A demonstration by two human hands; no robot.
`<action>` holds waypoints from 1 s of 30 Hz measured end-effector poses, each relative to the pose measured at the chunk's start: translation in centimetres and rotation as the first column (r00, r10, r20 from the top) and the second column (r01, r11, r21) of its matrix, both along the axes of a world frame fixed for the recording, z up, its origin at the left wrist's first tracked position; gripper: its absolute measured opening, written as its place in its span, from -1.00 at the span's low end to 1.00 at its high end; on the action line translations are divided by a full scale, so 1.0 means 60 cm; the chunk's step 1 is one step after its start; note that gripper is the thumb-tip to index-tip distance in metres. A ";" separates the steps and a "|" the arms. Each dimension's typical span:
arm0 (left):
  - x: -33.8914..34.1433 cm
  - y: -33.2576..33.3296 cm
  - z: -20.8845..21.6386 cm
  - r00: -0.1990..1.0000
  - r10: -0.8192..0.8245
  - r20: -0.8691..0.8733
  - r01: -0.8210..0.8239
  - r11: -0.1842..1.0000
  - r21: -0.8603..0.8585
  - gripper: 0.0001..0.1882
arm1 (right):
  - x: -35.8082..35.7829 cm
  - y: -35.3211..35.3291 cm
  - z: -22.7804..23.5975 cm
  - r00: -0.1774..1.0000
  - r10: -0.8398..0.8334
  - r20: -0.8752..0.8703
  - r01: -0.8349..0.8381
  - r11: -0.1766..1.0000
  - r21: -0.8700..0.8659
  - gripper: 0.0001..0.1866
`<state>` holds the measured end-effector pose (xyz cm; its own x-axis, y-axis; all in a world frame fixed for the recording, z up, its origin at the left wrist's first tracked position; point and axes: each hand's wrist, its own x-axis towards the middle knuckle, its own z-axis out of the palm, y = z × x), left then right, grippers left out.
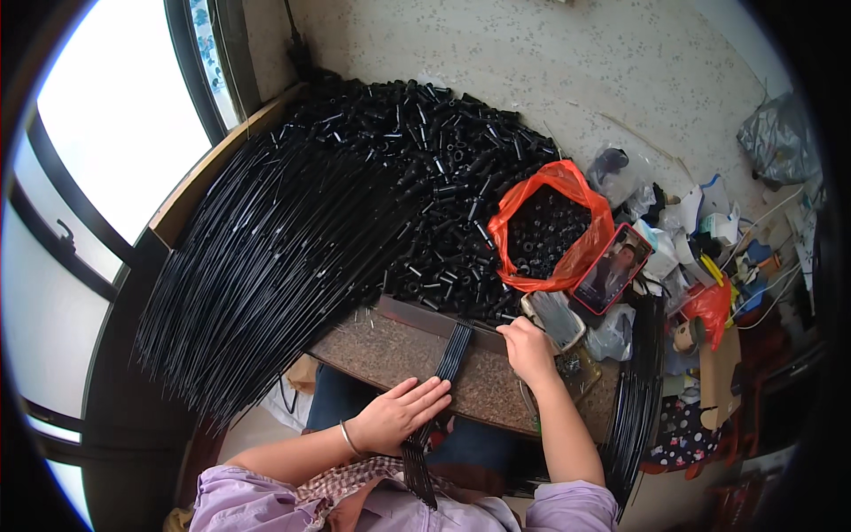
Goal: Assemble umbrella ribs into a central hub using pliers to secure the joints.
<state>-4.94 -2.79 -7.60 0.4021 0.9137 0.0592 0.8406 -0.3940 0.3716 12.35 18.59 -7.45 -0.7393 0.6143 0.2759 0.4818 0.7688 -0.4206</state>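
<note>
My left hand (399, 412) lies flat, fingers stretched out, across a row of thin black rods (455, 352) at the front of the speckled brown tabletop (359, 341). The rods run side by side from a low dark strip (412, 320) down toward my lap. At the right part of this strip, my right hand (529, 352) is closed in a pinch; whatever its fingertips hold is too small or hidden to make out. Just beyond that hand is a clear, pale-rimmed case (556, 321). Behind the strip spreads a heap of short black tubular pieces (452, 146).
Long black rods (266, 239) fan out at the left; more (640, 381) stand at the right edge. An orange-red plastic bag (503, 235) holds small black parts. Beside it leans a phone (612, 270) in a red case. Bags, boxes and cables clutter the far right. Windows (115, 115) are at the left.
</note>
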 end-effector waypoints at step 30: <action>-0.008 -0.003 -0.010 1.000 -0.003 0.018 0.002 0.999 0.042 -0.12 | -0.035 0.007 -0.006 0.990 0.137 0.022 -0.138 0.989 0.057 -0.88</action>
